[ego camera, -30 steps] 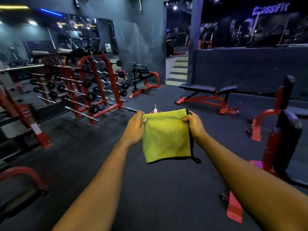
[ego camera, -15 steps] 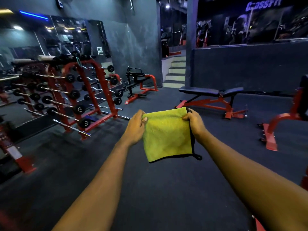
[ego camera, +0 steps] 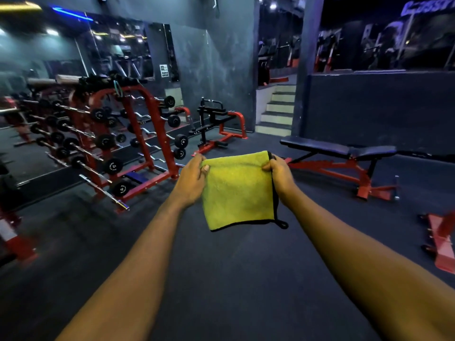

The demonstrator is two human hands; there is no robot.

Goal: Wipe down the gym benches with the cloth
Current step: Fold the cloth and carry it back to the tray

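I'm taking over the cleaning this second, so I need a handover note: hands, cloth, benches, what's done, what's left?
Left hand pinches the yellow cloth's top left corner; right hand pinches its top right corner.
The cloth hangs spread between them, above the floor.
The black bench on its red frame stands ahead to the right, apart from the cloth.
Done: cloth held ready.
Left: all the wiping, judging by the gap; start with that bench.

A cloth (ego camera: 237, 190) is hanging between the left grip (ego camera: 190, 180) and right grip (ego camera: 280, 178), each pinching an upper corner. Beyond, a gym bench (ego camera: 339, 150) is standing on the floor (ego camera: 234, 279) to the right, a barbell rack (ego camera: 138, 143) to the left, stairs (ego camera: 278, 109) rising behind between them.
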